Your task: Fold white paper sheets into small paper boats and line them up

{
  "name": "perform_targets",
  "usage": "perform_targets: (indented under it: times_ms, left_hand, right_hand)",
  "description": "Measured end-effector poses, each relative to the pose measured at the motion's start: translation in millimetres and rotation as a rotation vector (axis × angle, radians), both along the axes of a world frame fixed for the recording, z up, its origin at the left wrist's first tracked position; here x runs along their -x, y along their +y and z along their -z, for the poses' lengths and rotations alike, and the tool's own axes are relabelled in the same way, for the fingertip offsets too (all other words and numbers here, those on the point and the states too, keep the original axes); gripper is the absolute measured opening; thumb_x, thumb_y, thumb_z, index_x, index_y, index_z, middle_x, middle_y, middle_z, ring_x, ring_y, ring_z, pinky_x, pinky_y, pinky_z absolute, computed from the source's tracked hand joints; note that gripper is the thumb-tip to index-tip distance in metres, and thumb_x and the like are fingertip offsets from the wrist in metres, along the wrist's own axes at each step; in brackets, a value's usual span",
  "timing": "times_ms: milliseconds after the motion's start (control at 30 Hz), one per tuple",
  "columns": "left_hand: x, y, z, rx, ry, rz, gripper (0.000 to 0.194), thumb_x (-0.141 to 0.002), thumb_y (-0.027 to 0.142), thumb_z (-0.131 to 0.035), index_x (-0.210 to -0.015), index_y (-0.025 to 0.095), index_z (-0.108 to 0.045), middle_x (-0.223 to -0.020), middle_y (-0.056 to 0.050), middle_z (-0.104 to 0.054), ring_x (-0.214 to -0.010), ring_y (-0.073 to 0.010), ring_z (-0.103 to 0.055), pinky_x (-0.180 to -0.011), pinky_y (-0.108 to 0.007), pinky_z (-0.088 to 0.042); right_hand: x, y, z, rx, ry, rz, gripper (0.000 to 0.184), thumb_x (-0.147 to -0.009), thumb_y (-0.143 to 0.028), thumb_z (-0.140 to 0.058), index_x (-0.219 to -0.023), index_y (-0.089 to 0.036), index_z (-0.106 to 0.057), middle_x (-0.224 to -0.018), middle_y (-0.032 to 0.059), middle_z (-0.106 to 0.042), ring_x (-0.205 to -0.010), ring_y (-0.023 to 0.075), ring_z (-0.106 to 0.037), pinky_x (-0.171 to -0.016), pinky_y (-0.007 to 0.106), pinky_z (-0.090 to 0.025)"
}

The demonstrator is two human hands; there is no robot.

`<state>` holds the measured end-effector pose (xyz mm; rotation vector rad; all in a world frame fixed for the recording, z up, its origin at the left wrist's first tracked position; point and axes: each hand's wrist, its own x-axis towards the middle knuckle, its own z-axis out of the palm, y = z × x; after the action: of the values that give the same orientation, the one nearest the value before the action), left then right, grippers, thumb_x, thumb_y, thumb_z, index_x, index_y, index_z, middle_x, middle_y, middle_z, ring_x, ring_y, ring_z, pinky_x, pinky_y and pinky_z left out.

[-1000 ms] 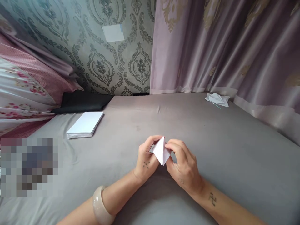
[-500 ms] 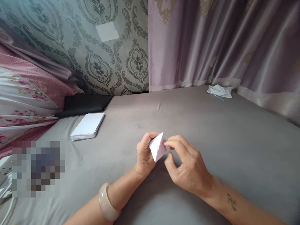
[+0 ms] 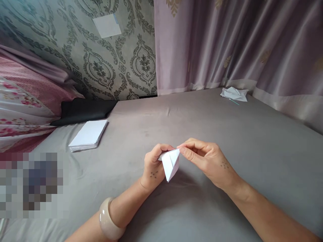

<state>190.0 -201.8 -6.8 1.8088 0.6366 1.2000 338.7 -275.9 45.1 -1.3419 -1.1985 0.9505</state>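
1. The folded paper (image 3: 170,164) is in both hands, above the near middle of the grey sheet (image 3: 214,126).
2. Its long axis runs from the upper right corner, at the right fingertips, down to a sharp lower tip, leaning slightly left on the way.
3. That lower tip points toward the person; a crease runs down toward it, and a small flap shows on the front face.
4. The left hand (image 3: 153,165) is curled around the paper's left side, gripping it, its fingers partly hidden behind it.
5. The right hand (image 3: 210,163) is narrowed to a pinch, thumb and finger closed on the upper right corner.
6. The paper stack (image 3: 88,134) lies flat to the left, well apart from the hands, its long sides slanting away toward the upper right.
7. Far right, near the curtain (image 3: 214,43), are loose folded papers (image 3: 233,93) with a thin green stick (image 3: 234,101) just beside them.
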Motion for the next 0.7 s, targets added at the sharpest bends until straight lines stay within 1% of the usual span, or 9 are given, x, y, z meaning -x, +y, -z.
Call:
perform_targets:
  times_ms: [100,167,233,300,367,433,533,633,700]
  left_hand:
    - [-0.6,0.5,0.2,0.166,0.004,0.07,0.016,-0.078,0.03,-0.07,-0.081,0.016,-0.063,-0.072,-0.003,-0.068,-0.064,-0.0135,-0.06,-0.06,-0.023,-0.046]
    - [-2.2,0.7,-0.7,0.262,0.007,0.118,0.018,-0.079,0.033,-0.069,-0.081,0.016,-0.063,-0.075,-0.005,-0.069,-0.066,-0.0141,-0.061,-0.061,-0.024,-0.047]
    - [-4.1,0.7,-2.2,0.327,0.011,0.155,0.02,-0.081,0.036,-0.067,-0.082,0.016,-0.065,-0.08,-0.006,-0.071,-0.068,-0.0148,-0.063,-0.063,-0.024,-0.048]
    - [-5.5,0.6,-3.5,0.367,0.013,0.169,0.022,-0.081,0.037,-0.067,-0.083,0.015,-0.065,-0.083,-0.008,-0.072,-0.072,-0.0163,-0.064,-0.064,-0.025,-0.049]
    - [-6.2,0.6,-4.1,0.383,0.007,0.157,0.023,-0.08,0.037,-0.068,-0.084,0.015,-0.066,-0.083,-0.008,-0.072,-0.073,-0.0171,-0.065,-0.064,-0.026,-0.05]
    - [-6.2,0.7,-4.0,0.383,-0.003,0.153,0.022,-0.079,0.036,-0.069,-0.083,0.015,-0.066,-0.081,-0.007,-0.071,-0.073,-0.0171,-0.065,-0.065,-0.026,-0.05]
    - [-5.8,0.6,-3.5,0.377,-0.017,0.17,0.02,-0.081,0.034,-0.068,-0.084,0.015,-0.066,-0.081,-0.007,-0.071,-0.076,-0.0179,-0.065,-0.068,-0.027,-0.051]
    - [-5.7,0.1,-2.9,0.372,-0.006,0.195,0.015,-0.083,0.03,-0.065,-0.087,0.015,-0.065,-0.084,-0.007,-0.072,-0.078,-0.0179,-0.066,-0.071,-0.028,-0.051]
    - [-6.3,0.0,-2.2,0.324,0.004,0.189,0.013,-0.082,0.025,-0.065,-0.09,0.016,-0.064,-0.086,-0.007,-0.072,-0.078,-0.0166,-0.066,-0.074,-0.028,-0.051]
  right_hand:
    - [-3.8,1.5,1.9,-0.017,-0.049,-0.006,0.017,-0.086,-0.035,-0.061,-0.082,-0.022,-0.071,-0.079,0.0,-0.064,-0.076,0.013,-0.059,-0.071,0.026,-0.048]
    - [-6.6,2.8,4.1,-0.043,-0.133,0.033,0.018,-0.086,-0.034,-0.06,-0.079,-0.021,-0.07,-0.077,0.0001,-0.063,-0.072,0.0126,-0.058,-0.067,0.026,-0.047]
    - [-9.4,4.1,6.8,-0.065,-0.223,0.092,0.018,-0.086,-0.033,-0.06,-0.077,-0.021,-0.068,-0.076,0.0002,-0.062,-0.07,0.0126,-0.056,-0.065,0.027,-0.046]
    - [-11.6,5.2,9.1,-0.045,-0.245,0.119,0.019,-0.087,-0.034,-0.059,-0.077,-0.021,-0.068,-0.077,0.0002,-0.062,-0.07,0.0123,-0.055,-0.065,0.027,-0.045]
    - [-12.7,6.0,10.6,0.011,-0.169,0.093,0.024,-0.089,-0.038,-0.056,-0.078,-0.02,-0.069,-0.076,0.0001,-0.062,-0.071,0.0119,-0.055,-0.065,0.026,-0.044]
    - [-12.7,6.7,10.9,0.052,-0.046,0.044,0.028,-0.09,-0.041,-0.054,-0.081,-0.02,-0.07,-0.075,0.0003,-0.063,-0.072,0.0119,-0.056,-0.065,0.026,-0.045]
    - [-11.9,7.4,10.3,0.073,0.058,0.011,0.025,-0.087,-0.041,-0.058,-0.082,-0.02,-0.071,-0.075,0.0003,-0.064,-0.073,0.0121,-0.057,-0.067,0.026,-0.046]
    - [-13.0,8.6,11.7,0.083,0.009,0.023,0.021,-0.084,-0.037,-0.061,-0.077,-0.02,-0.071,-0.073,-0.0008,-0.065,-0.07,0.0112,-0.056,-0.067,0.026,-0.045]
    - [-15.1,10.1,15.1,0.08,-0.066,0.037,0.021,-0.084,-0.036,-0.061,-0.076,-0.02,-0.071,-0.074,-0.001,-0.065,-0.069,0.0111,-0.056,-0.067,0.026,-0.045]
